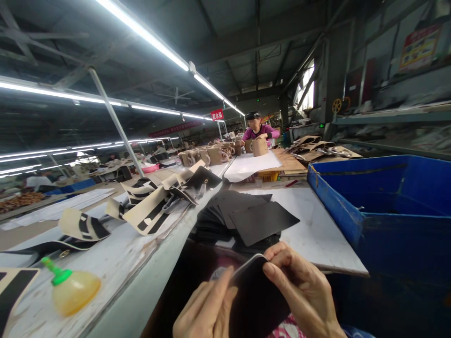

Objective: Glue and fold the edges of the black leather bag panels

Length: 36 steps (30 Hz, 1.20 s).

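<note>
Between my hands, low in the head view, a black leather-like panel [255,295] is held up with its pale edge toward the top. My left hand [209,305] grips its left side, fingers closed against it. The thumb and fingers of my right hand [299,281] pinch its upper right corner. Just beyond lies a pile of similar black panels [264,220], spread over one another on a white board. To the left, a squat bottle of yellowish liquid with a green nozzle [75,286] stands on the bench.
Cream and black pieces [148,211] lie curled along the left bench [141,253]. A large blue bin [355,225] stands at the right, beside the white board [317,230]. Farther off, a person in purple [269,131] handles a brown bag [260,146] near several others.
</note>
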Each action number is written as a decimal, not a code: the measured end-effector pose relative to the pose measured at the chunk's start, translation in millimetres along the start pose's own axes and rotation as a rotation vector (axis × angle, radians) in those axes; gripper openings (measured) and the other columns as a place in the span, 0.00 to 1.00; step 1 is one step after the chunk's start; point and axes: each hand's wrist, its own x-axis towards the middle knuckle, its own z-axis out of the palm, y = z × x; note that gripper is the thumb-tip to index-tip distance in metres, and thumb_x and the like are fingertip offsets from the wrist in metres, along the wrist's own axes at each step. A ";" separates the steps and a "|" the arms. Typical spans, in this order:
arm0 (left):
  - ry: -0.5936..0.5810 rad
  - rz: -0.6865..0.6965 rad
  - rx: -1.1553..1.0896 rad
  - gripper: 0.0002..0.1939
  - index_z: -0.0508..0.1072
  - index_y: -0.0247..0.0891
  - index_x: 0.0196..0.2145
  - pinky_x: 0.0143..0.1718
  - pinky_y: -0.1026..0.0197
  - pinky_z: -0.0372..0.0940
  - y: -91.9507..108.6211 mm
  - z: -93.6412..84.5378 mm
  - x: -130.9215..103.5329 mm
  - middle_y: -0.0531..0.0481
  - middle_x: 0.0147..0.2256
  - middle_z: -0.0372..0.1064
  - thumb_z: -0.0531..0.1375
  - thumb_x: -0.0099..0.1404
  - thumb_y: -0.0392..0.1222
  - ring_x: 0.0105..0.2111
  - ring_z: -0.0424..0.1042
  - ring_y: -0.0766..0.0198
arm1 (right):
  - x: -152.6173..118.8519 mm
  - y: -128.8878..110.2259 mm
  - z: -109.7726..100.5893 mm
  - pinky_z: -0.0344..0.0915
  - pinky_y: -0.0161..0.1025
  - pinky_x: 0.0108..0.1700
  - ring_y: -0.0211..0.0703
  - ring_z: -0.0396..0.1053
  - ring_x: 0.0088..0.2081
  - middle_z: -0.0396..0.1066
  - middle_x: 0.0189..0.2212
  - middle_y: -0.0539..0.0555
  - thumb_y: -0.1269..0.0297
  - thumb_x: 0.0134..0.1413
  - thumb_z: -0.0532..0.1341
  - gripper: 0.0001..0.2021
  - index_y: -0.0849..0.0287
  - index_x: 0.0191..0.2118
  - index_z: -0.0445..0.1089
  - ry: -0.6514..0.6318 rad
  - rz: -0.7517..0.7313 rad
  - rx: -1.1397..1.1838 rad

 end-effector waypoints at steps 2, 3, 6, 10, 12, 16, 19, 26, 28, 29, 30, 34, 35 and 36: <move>0.004 0.012 -0.055 0.17 0.73 0.42 0.54 0.42 0.67 0.68 7.3 5.2 8.3 0.53 0.35 0.77 0.59 0.69 0.32 0.33 0.75 0.67 | -0.3 -2.9 0.7 0.62 0.34 0.28 0.40 0.66 0.28 0.69 0.28 0.52 0.58 0.60 0.64 0.15 0.56 0.24 0.67 -0.026 -0.009 0.022; 0.014 0.010 -0.083 0.16 0.74 0.42 0.53 0.42 0.67 0.68 12.0 7.8 12.8 0.52 0.35 0.77 0.58 0.69 0.32 0.33 0.75 0.67 | -0.4 -3.6 0.8 0.62 0.33 0.28 0.40 0.66 0.27 0.69 0.28 0.52 0.60 0.60 0.64 0.15 0.56 0.24 0.68 -0.041 -0.021 0.030; 0.040 -0.016 -0.139 0.11 0.75 0.41 0.47 0.39 0.68 0.68 25.2 13.7 23.3 0.52 0.34 0.76 0.58 0.70 0.32 0.32 0.74 0.67 | -0.9 -2.8 -0.3 0.63 0.32 0.28 0.38 0.67 0.27 0.70 0.29 0.51 0.63 0.61 0.64 0.13 0.57 0.25 0.68 -0.073 -0.058 0.042; 0.026 -0.054 -0.088 0.07 0.74 0.40 0.41 0.34 0.66 0.65 30.7 17.7 25.4 0.53 0.28 0.72 0.59 0.68 0.32 0.28 0.70 0.67 | -1.4 -0.6 -2.7 0.65 0.31 0.31 0.37 0.68 0.28 0.70 0.29 0.50 0.64 0.63 0.63 0.13 0.57 0.26 0.67 -0.113 -0.075 0.007; 0.024 -0.044 -0.041 0.06 0.73 0.40 0.41 0.33 0.65 0.63 29.1 19.4 23.3 0.53 0.28 0.71 0.58 0.69 0.32 0.27 0.69 0.67 | -1.6 -0.2 -2.4 0.65 0.30 0.31 0.37 0.69 0.29 0.70 0.29 0.50 0.64 0.63 0.62 0.13 0.57 0.26 0.66 -0.113 -0.088 -0.014; 0.028 -0.040 0.003 0.07 0.70 0.41 0.39 0.32 0.64 0.61 25.6 22.3 20.9 0.53 0.27 0.68 0.56 0.69 0.31 0.27 0.67 0.66 | -4.1 2.7 1.6 0.66 0.29 0.32 0.36 0.69 0.28 0.71 0.29 0.49 0.67 0.62 0.63 0.12 0.56 0.26 0.65 -0.087 -0.153 -0.048; -0.008 -0.105 -0.074 0.08 0.69 0.42 0.35 0.31 0.65 0.59 25.6 22.9 20.9 0.55 0.26 0.66 0.54 0.71 0.33 0.26 0.67 0.67 | -5.6 7.1 3.7 0.68 0.30 0.31 0.37 0.69 0.28 0.71 0.30 0.49 0.66 0.58 0.67 0.10 0.55 0.30 0.65 -0.047 -0.037 0.064; -0.258 -0.180 -0.218 0.13 0.71 0.41 0.32 0.29 0.68 0.60 19.3 5.1 30.2 0.56 0.25 0.67 0.51 0.74 0.37 0.25 0.69 0.70 | 13.4 2.0 -9.2 0.63 0.33 0.28 0.39 0.68 0.25 0.72 0.24 0.48 0.54 0.61 0.63 0.12 0.53 0.30 0.75 -0.347 -0.004 -0.146; -0.387 -0.235 -0.281 0.14 0.73 0.43 0.35 0.30 0.71 0.62 14.9 -6.0 34.5 0.57 0.26 0.69 0.49 0.75 0.40 0.27 0.71 0.71 | 19.1 0.4 -13.9 0.61 0.33 0.26 0.39 0.67 0.24 0.71 0.22 0.48 0.52 0.61 0.62 0.15 0.54 0.28 0.74 -0.298 0.027 -0.169; -0.420 -0.260 -0.315 0.15 0.74 0.44 0.37 0.31 0.73 0.64 13.1 -10.7 35.6 0.57 0.27 0.71 0.49 0.75 0.40 0.28 0.73 0.72 | 21.0 0.4 -15.8 0.61 0.33 0.26 0.39 0.67 0.23 0.70 0.22 0.48 0.51 0.60 0.62 0.15 0.55 0.27 0.74 -0.287 0.056 -0.173; -0.425 -0.280 -0.343 0.14 0.75 0.46 0.40 0.34 0.74 0.66 11.8 -14.1 35.7 0.58 0.29 0.73 0.49 0.75 0.40 0.31 0.75 0.72 | 22.1 0.9 -17.3 0.61 0.33 0.26 0.39 0.66 0.23 0.70 0.22 0.48 0.51 0.59 0.62 0.16 0.55 0.27 0.73 -0.285 0.090 -0.175; -0.343 -0.244 -0.308 0.15 0.72 0.50 0.50 0.43 0.74 0.68 11.5 -11.4 28.6 0.58 0.41 0.78 0.55 0.70 0.35 0.40 0.78 0.70 | 20.8 3.5 -20.4 0.59 0.34 0.27 0.39 0.64 0.25 0.69 0.23 0.48 0.50 0.59 0.62 0.15 0.55 0.28 0.74 -0.312 0.177 -0.161; -0.335 -0.208 -0.260 0.16 0.71 0.49 0.51 0.44 0.73 0.69 12.0 -7.6 26.4 0.58 0.42 0.78 0.57 0.69 0.34 0.41 0.78 0.69 | 19.8 3.4 -20.7 0.60 0.34 0.28 0.40 0.65 0.26 0.70 0.24 0.48 0.50 0.59 0.62 0.15 0.54 0.29 0.74 -0.312 0.187 -0.157; -0.329 -0.168 -0.207 0.16 0.71 0.48 0.51 0.43 0.71 0.70 12.4 -3.5 24.7 0.56 0.41 0.78 0.58 0.68 0.33 0.40 0.78 0.68 | 18.9 2.9 -20.9 0.60 0.34 0.29 0.40 0.65 0.27 0.70 0.24 0.48 0.49 0.60 0.62 0.15 0.54 0.30 0.74 -0.309 0.200 -0.156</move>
